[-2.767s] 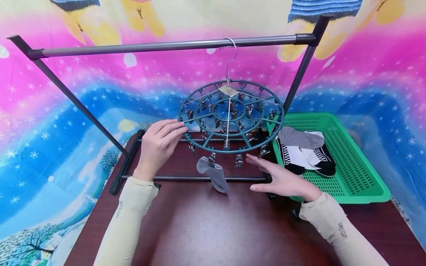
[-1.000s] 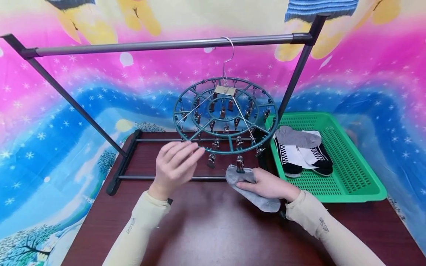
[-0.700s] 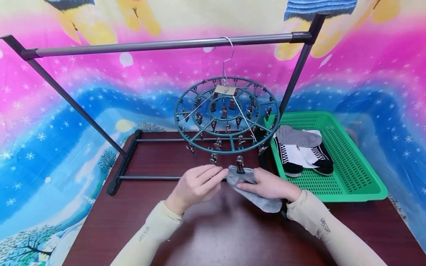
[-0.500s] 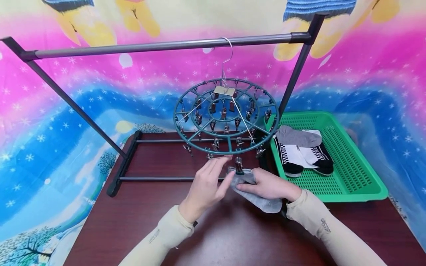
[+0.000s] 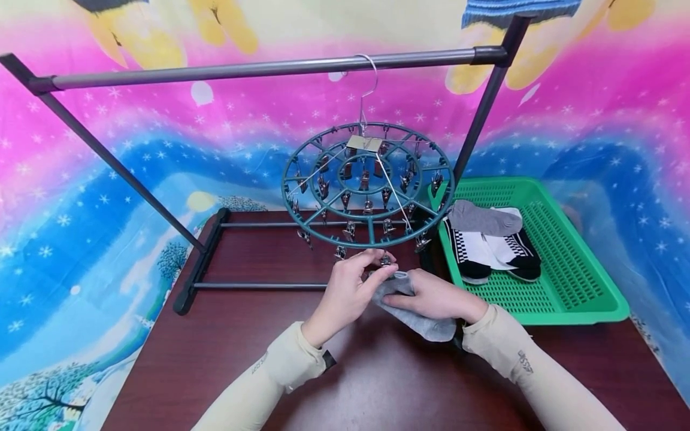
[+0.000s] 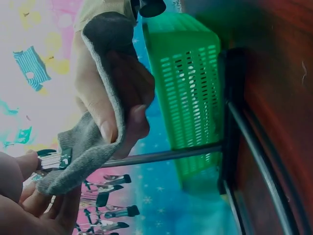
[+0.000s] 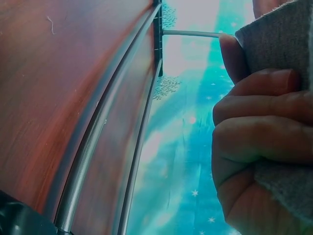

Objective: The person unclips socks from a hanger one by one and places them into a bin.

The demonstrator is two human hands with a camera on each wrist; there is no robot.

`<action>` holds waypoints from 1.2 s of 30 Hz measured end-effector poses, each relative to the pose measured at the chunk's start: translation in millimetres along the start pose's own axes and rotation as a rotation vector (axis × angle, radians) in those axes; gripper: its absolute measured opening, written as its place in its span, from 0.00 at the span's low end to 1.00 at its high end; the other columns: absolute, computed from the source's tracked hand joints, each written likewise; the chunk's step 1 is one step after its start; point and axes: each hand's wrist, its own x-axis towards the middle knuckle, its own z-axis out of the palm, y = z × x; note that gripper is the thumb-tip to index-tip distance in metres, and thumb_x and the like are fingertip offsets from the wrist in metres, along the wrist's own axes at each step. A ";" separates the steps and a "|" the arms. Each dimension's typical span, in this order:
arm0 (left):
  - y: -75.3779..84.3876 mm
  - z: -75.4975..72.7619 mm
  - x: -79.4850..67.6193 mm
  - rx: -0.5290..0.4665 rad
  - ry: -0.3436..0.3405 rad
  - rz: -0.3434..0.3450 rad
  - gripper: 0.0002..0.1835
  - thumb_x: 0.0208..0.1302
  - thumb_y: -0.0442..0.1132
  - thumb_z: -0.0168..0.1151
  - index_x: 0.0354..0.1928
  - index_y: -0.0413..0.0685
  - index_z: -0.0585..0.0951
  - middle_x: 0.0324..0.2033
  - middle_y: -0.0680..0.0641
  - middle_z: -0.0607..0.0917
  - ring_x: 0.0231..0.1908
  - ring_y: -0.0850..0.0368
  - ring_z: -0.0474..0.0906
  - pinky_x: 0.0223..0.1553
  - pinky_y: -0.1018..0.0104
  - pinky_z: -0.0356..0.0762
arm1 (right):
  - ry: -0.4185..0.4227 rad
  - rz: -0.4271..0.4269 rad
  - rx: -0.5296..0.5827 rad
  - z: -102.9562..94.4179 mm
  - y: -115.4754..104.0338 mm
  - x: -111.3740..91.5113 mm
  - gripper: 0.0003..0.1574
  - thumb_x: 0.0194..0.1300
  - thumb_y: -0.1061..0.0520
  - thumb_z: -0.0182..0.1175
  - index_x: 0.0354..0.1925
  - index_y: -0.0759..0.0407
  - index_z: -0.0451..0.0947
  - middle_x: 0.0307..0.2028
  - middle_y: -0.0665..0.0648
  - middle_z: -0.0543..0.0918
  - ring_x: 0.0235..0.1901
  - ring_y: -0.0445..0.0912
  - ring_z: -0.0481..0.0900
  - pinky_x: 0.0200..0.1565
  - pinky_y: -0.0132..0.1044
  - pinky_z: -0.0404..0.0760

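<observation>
My right hand (image 5: 436,294) grips a grey sock (image 5: 426,323) below the round hanger (image 5: 372,236), with the thumb across its front. In the left wrist view the sock (image 6: 93,147) stretches between both hands, its cuff facing the camera. My left hand (image 5: 350,290) pinches a metal clip (image 6: 53,160) between thumb and fingers; the clip's jaws overlap the sock's edge. This clip hangs from the near rim of the hanger. In the right wrist view, curled fingers hold the sock (image 7: 279,39).
The teal hanger with several clips hangs by a wire hook (image 5: 374,78) from the dark rack's bar (image 5: 242,70). Right of it, a green basket (image 5: 587,293) contains a grey sock (image 5: 485,219) and black-and-white socks (image 5: 493,254). All stand on a dark red table (image 5: 259,359).
The clipped sock has shifted right as the hanger turned, and my right hand has taken hold of it. My left hand has moved from the hanger's left rim to the clip and pinched it.
</observation>
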 end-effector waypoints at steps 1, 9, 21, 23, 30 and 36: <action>-0.3 0.3 -0.1 -0.005 0.007 0.003 0.10 0.73 0.44 0.65 0.49 0.49 0.88 0.43 0.52 0.91 0.41 0.63 0.83 0.40 0.71 0.82 | 0.000 0.005 0.004 -0.5 -0.1 -0.4 0.11 0.75 0.48 0.62 0.47 0.52 0.85 0.24 0.41 0.77 0.24 0.34 0.73 0.28 0.30 0.72; -5.0 3.4 -3.0 -0.049 0.059 0.035 0.11 0.70 0.42 0.68 0.50 0.48 0.90 0.47 0.49 0.92 0.46 0.61 0.87 0.41 0.70 0.85 | -0.010 0.073 0.014 -1.0 -2.7 -2.9 0.17 0.74 0.46 0.63 0.50 0.56 0.83 0.20 0.42 0.74 0.21 0.36 0.73 0.25 0.31 0.71; -7.6 2.1 -2.9 0.016 0.158 0.160 0.10 0.66 0.39 0.72 0.47 0.45 0.92 0.46 0.45 0.92 0.43 0.57 0.88 0.28 0.76 0.77 | 0.006 0.070 -0.070 0.0 7.6 -5.1 0.15 0.73 0.47 0.64 0.47 0.56 0.86 0.31 0.43 0.86 0.28 0.34 0.78 0.34 0.31 0.78; -7.3 1.6 -2.8 0.026 0.166 0.164 0.11 0.65 0.39 0.73 0.48 0.44 0.91 0.47 0.43 0.92 0.44 0.55 0.89 0.27 0.76 0.76 | 0.003 0.086 -0.066 -1.3 8.0 -6.0 0.16 0.73 0.46 0.64 0.47 0.56 0.86 0.31 0.43 0.85 0.28 0.35 0.78 0.34 0.32 0.78; -12.1 0.7 -3.7 0.108 0.180 0.211 0.14 0.65 0.40 0.74 0.51 0.46 0.90 0.46 0.49 0.92 0.50 0.58 0.88 0.38 0.73 0.82 | 0.012 0.114 -0.021 -8.4 4.8 -13.7 0.16 0.75 0.44 0.62 0.44 0.56 0.85 0.27 0.44 0.83 0.24 0.37 0.78 0.30 0.33 0.79; -21.2 0.4 -7.5 0.206 0.146 0.263 0.22 0.65 0.40 0.74 0.60 0.46 0.85 0.53 0.49 0.90 0.53 0.57 0.87 0.55 0.65 0.84 | 0.047 0.160 -0.006 -22.4 3.0 -22.2 0.16 0.75 0.43 0.62 0.39 0.55 0.82 0.19 0.44 0.71 0.19 0.39 0.74 0.24 0.33 0.74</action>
